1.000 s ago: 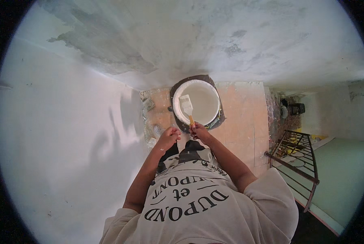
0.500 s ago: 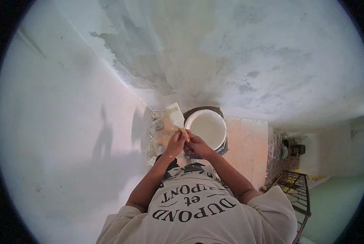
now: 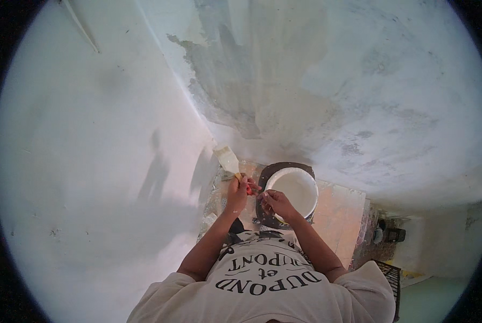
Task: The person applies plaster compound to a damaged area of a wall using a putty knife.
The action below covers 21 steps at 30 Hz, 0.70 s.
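Observation:
A wide flat paintbrush [image 3: 228,161], its head coated off-white and its handle red, points up and away from my left hand [image 3: 239,189]. That hand grips the handle, some fingers sticking out toward the right. My right hand [image 3: 277,203] is a short gap to the right, its fingers curled together; anything between them is too small to make out. Right beside it stands a round white bucket [image 3: 291,189] with pale liquid inside. The bucket rests on a dark, rough-edged support [image 3: 266,171], partly hidden by the bucket and my right hand.
The wall ahead [image 3: 327,81] has grey, peeling patches and meets a smoother pale left wall [image 3: 101,145] in a corner. An orange-tan, paint-spotted board [image 3: 338,210] extends right of the bucket. A dark metal railing [image 3: 389,280] stands at the lower right.
My hands have moved apart; both were together at the brush handle, and now only the left holds it. The view has shifted, so the bucket appears lower and farther right.

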Each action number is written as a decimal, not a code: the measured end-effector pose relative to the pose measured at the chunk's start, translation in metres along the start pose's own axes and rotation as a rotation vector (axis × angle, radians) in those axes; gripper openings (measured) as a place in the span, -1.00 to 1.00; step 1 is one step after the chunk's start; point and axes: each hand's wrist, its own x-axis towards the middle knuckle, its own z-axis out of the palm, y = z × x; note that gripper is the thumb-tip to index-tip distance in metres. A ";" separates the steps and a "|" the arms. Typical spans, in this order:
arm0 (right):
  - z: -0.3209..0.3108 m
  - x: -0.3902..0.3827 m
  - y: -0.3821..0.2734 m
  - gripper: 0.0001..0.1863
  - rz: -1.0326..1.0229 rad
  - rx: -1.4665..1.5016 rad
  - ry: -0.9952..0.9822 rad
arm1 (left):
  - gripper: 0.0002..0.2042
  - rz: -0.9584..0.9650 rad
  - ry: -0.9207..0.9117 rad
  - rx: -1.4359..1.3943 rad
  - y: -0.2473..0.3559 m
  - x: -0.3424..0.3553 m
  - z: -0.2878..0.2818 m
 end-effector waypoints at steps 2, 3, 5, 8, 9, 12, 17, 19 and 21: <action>-0.004 0.010 0.001 -0.70 0.022 -0.040 0.004 | -0.81 -0.006 0.034 0.074 0.017 0.012 -0.010; -0.004 0.014 0.000 -0.70 0.024 -0.044 -0.001 | -0.81 -0.003 0.039 0.072 0.024 0.017 -0.016; -0.001 0.022 -0.003 -0.71 0.020 -0.051 0.041 | -0.83 0.006 0.035 0.024 0.039 0.028 -0.026; 0.003 0.035 -0.013 -0.72 0.048 -0.031 0.055 | -0.85 0.012 0.151 0.154 0.063 0.044 -0.035; 0.006 0.040 -0.018 -0.72 0.045 -0.034 0.056 | -0.85 0.015 0.149 0.152 0.071 0.050 -0.039; 0.015 0.054 -0.032 -0.72 0.053 -0.049 0.083 | -0.87 0.063 0.089 0.105 0.092 0.068 -0.050; 0.024 0.086 -0.057 -0.72 -0.013 -0.152 0.143 | -0.91 0.125 0.052 0.209 0.127 0.105 -0.062; 0.031 0.098 -0.072 -0.72 -0.048 -0.128 0.123 | -0.91 0.157 0.043 0.227 0.139 0.121 -0.068; 0.036 0.109 -0.084 -0.71 -0.058 -0.134 0.146 | -0.90 0.184 0.028 0.244 0.154 0.136 -0.072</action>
